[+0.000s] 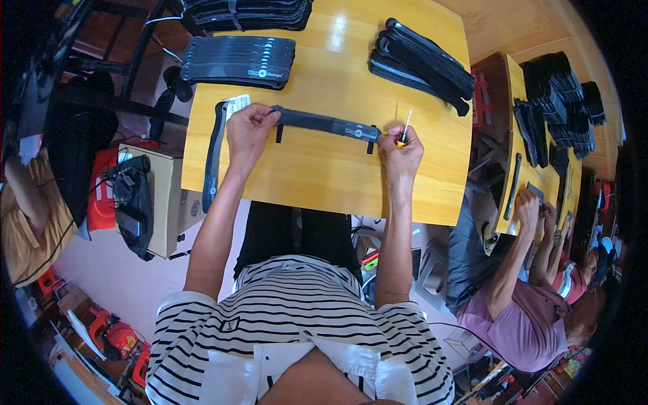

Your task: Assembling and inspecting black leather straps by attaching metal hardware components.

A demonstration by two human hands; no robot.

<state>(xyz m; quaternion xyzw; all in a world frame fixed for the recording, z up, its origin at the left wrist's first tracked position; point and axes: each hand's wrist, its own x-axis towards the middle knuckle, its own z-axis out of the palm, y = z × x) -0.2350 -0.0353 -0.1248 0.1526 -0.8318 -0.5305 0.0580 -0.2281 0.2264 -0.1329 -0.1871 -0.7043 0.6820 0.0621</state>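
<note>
A black strap (324, 123) is stretched crosswise over the yellow wooden table (324, 179), with short black tabs hanging below it near both ends. My left hand (248, 135) pinches its left end between thumb and fingers. At the other end my right hand (403, 154) grips the strap's tip and also holds a small screwdriver-like tool (403, 140), its thin metal shaft pointing up and away. Left of my left hand another black strap (213, 155) lies along the table's left edge. A white printed label (237, 104) is just behind that hand.
Bundled black straps (237, 61) lie at the far left, with a second bundle (250, 13) behind. More straps (422, 64) are piled at the far right. A cardboard box (162, 202) stands left of the table. Rightward, a co-worker (516, 314) works at another table.
</note>
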